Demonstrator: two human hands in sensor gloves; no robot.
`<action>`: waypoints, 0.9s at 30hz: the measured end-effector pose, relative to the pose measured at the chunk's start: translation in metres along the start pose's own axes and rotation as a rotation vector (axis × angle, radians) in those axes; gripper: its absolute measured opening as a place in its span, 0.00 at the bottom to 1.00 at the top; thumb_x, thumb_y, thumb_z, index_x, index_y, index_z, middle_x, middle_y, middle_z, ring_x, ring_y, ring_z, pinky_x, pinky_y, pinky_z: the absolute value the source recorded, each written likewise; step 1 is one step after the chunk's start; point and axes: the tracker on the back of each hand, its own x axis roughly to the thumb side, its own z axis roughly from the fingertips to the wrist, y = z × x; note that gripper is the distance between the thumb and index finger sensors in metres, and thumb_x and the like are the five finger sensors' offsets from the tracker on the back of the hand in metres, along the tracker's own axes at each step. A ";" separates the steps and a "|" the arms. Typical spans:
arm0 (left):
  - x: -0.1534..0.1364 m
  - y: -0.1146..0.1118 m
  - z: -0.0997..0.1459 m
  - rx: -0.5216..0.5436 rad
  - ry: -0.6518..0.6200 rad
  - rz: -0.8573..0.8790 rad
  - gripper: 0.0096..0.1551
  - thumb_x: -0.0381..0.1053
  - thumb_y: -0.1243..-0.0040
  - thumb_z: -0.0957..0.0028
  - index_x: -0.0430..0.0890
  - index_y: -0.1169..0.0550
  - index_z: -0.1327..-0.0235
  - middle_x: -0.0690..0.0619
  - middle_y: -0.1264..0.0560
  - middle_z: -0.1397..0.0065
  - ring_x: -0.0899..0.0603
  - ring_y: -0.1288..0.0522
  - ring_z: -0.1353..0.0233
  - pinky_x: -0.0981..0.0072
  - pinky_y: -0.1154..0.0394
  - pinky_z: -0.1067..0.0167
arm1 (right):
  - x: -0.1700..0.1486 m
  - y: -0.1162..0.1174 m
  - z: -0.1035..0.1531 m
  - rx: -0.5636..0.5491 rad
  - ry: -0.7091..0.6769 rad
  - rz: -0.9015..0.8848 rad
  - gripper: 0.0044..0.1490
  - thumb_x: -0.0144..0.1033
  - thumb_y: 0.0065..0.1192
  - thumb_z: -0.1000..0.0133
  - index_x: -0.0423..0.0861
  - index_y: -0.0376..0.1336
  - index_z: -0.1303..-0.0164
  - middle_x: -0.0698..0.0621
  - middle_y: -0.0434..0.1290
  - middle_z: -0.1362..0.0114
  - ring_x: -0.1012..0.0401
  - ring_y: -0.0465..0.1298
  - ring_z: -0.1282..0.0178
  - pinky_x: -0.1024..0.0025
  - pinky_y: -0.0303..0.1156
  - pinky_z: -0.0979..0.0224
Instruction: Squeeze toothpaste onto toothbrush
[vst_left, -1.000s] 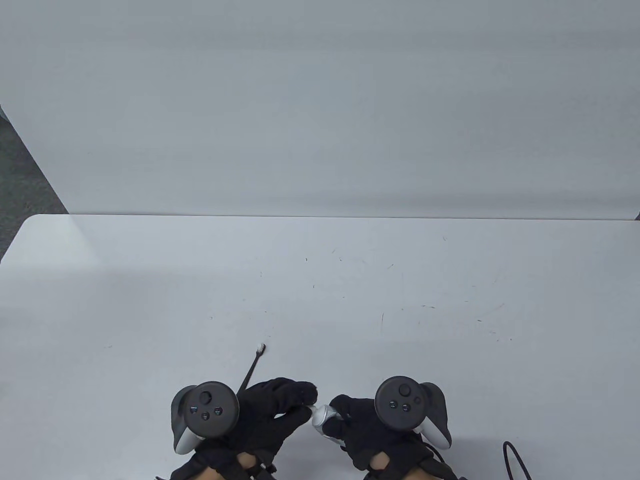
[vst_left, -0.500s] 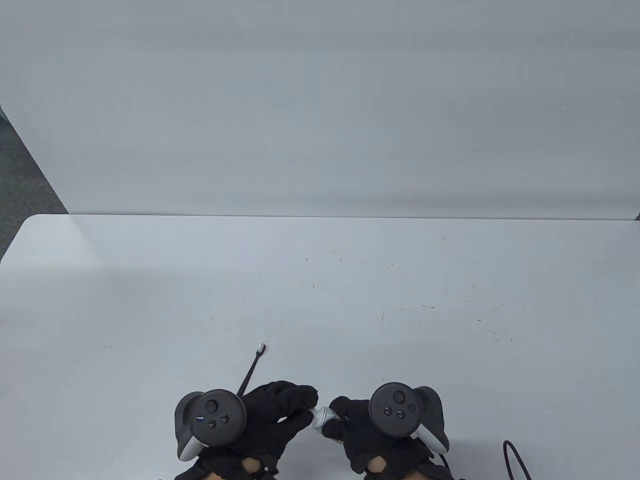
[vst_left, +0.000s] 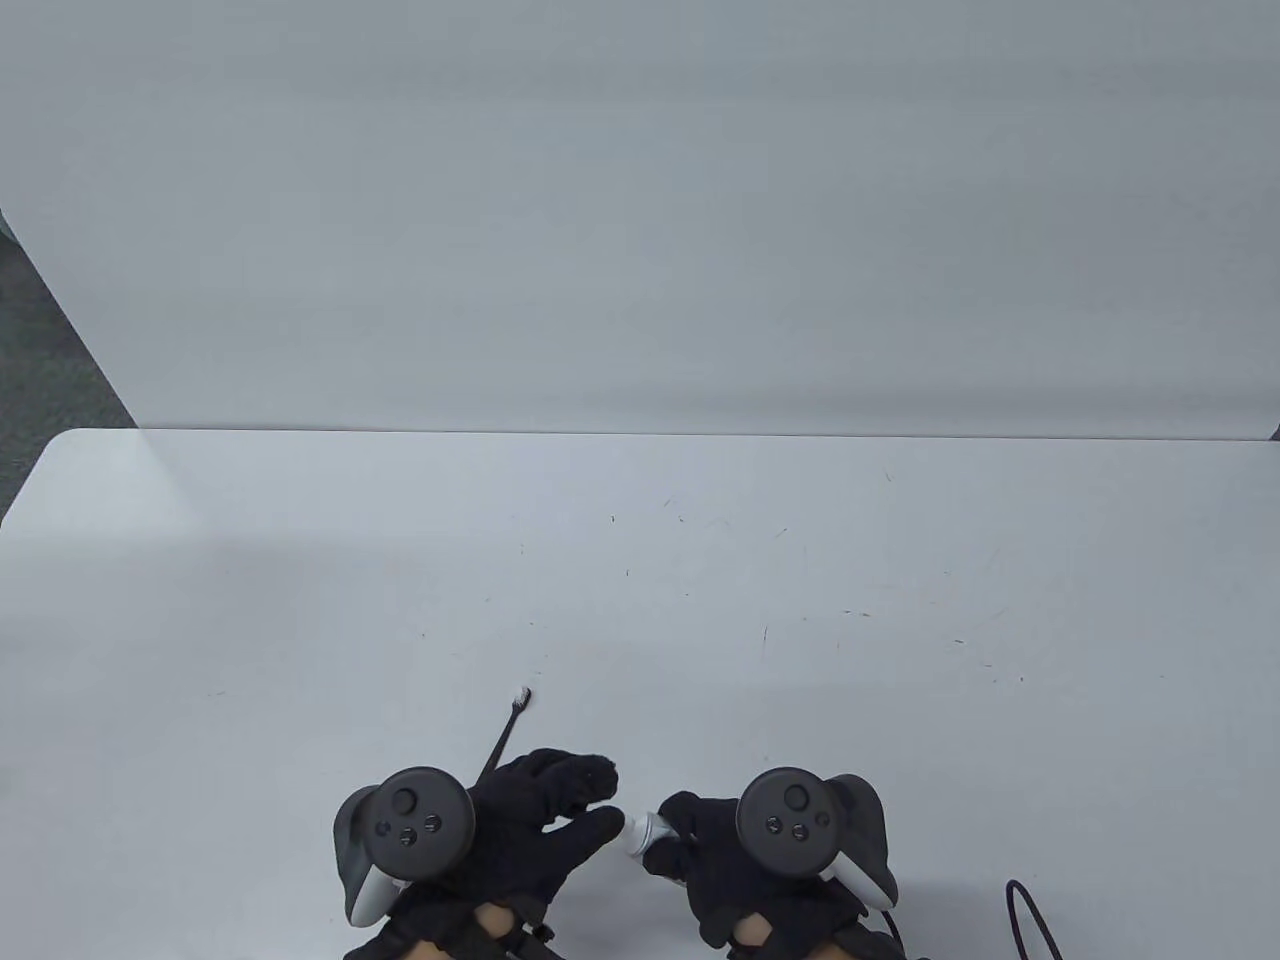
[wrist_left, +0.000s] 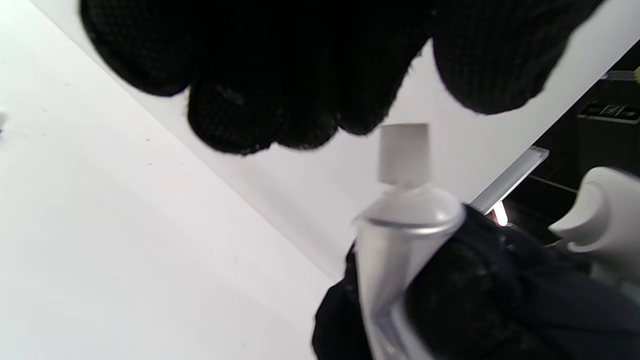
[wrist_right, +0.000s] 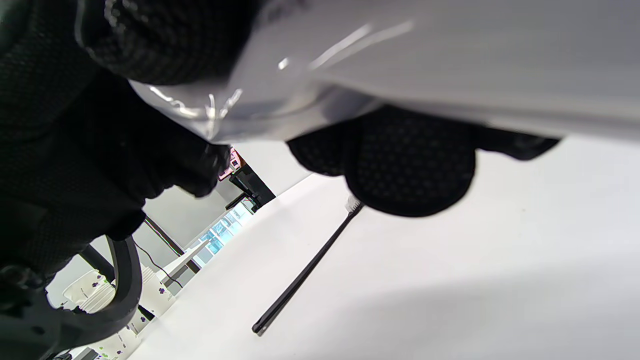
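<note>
Table view: at the bottom centre the right hand (vst_left: 740, 860) grips the toothpaste tube (vst_left: 643, 833), its nozzle pointing left at the left hand (vst_left: 530, 820), whose fingers (vst_left: 585, 775) are loosely spread, just off the nozzle. The toothbrush (vst_left: 503, 738) lies on the surface (vst_left: 300, 600), just above the left hand.

Left wrist view: the left fingers (wrist_left: 235, 115) hang at the top, apart from the uncapped nozzle.

Right wrist view: the tube (wrist_right: 400, 60) fills the top; the toothbrush (wrist_right: 305, 270) lies below.
</note>
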 end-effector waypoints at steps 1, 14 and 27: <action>0.000 -0.004 0.001 -0.006 0.010 0.000 0.26 0.62 0.30 0.58 0.48 0.13 0.52 0.42 0.14 0.49 0.37 0.14 0.54 0.39 0.21 0.52 | 0.001 0.001 0.000 0.001 -0.001 0.009 0.32 0.45 0.60 0.57 0.41 0.69 0.47 0.43 0.78 0.43 0.44 0.83 0.47 0.43 0.79 0.45; -0.015 -0.017 0.002 -0.047 0.094 0.084 0.39 0.64 0.32 0.59 0.46 0.23 0.35 0.40 0.19 0.39 0.35 0.17 0.46 0.37 0.23 0.47 | -0.002 0.004 -0.002 -0.023 0.020 0.125 0.35 0.45 0.60 0.57 0.36 0.69 0.48 0.43 0.78 0.43 0.45 0.83 0.47 0.43 0.79 0.45; -0.014 -0.025 0.001 -0.179 0.137 0.015 0.35 0.53 0.26 0.57 0.46 0.23 0.35 0.41 0.19 0.38 0.35 0.17 0.44 0.36 0.24 0.45 | 0.000 0.007 -0.002 -0.038 0.014 0.214 0.35 0.45 0.60 0.58 0.36 0.70 0.48 0.43 0.79 0.43 0.44 0.83 0.48 0.43 0.79 0.45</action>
